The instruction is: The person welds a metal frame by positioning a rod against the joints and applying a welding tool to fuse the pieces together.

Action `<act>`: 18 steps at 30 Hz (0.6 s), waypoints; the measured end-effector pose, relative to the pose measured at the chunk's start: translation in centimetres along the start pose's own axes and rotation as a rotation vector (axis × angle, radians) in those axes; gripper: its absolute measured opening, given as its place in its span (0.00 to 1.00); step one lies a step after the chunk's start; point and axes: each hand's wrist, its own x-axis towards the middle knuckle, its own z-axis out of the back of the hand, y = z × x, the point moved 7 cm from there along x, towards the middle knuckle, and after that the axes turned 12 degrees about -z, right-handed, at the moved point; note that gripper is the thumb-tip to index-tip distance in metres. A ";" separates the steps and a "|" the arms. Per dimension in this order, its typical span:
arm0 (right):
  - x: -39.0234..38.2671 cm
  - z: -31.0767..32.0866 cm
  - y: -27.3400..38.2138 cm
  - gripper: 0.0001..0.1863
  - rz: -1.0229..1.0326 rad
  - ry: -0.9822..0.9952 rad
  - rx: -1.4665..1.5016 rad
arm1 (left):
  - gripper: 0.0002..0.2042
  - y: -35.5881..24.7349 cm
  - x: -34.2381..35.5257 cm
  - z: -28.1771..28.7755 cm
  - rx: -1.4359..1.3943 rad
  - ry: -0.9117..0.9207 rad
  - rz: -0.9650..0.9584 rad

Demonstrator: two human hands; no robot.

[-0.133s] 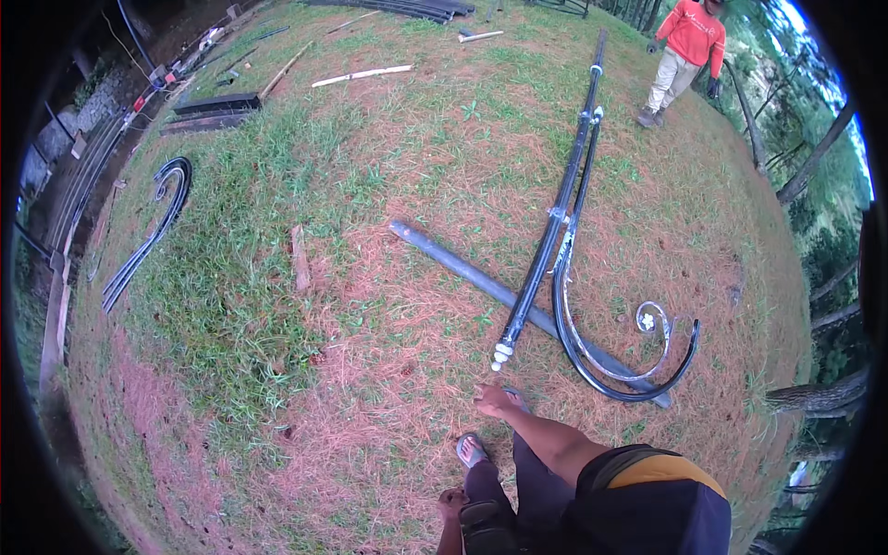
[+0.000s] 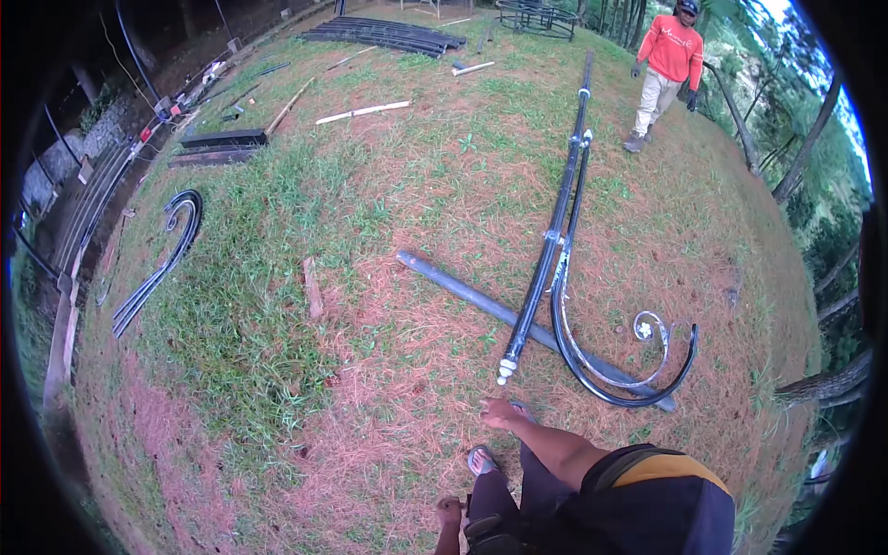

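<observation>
Taking the right hand (image 2: 500,413) as clock centre, the left hand (image 2: 450,510) hangs at seven; I cannot tell how its fingers are set. Beside it, a sandalled foot (image 2: 482,461) has bare toes that a dropped pole could hurt. The grey pipe (image 2: 467,298), its near-left end at eleven, might roll on the uneven grass if knocked, shifting the black pole (image 2: 544,264) across it, between twelve and one. The right hand looks empty, one finger seemingly outstretched; the others' curl is unclear.

At ten lie smooth, glossy black bars (image 2: 170,267) with hooked tops; the pipe is dull and straight; the pole is shiny, with a rounded white tip; between two and three, a curled bar (image 2: 629,403) sweeps around a pale scroll.
</observation>
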 end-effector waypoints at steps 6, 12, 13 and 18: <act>-8.4 5.6 -2.9 0.29 -0.063 -0.167 -0.031 | 0.11 1.8 1.6 5.0 0.136 -0.045 0.002; -16.2 8.0 -12.7 0.26 -0.375 -0.153 0.057 | 0.11 1.1 5.0 7.4 0.195 -0.010 -0.007; -17.9 8.2 -13.7 0.27 -0.411 -0.182 -0.007 | 0.11 0.4 5.0 7.5 0.243 0.016 -0.026; -24.5 6.2 -22.3 0.31 -0.632 -0.206 0.082 | 0.11 -4.7 4.6 3.4 0.644 0.275 -0.271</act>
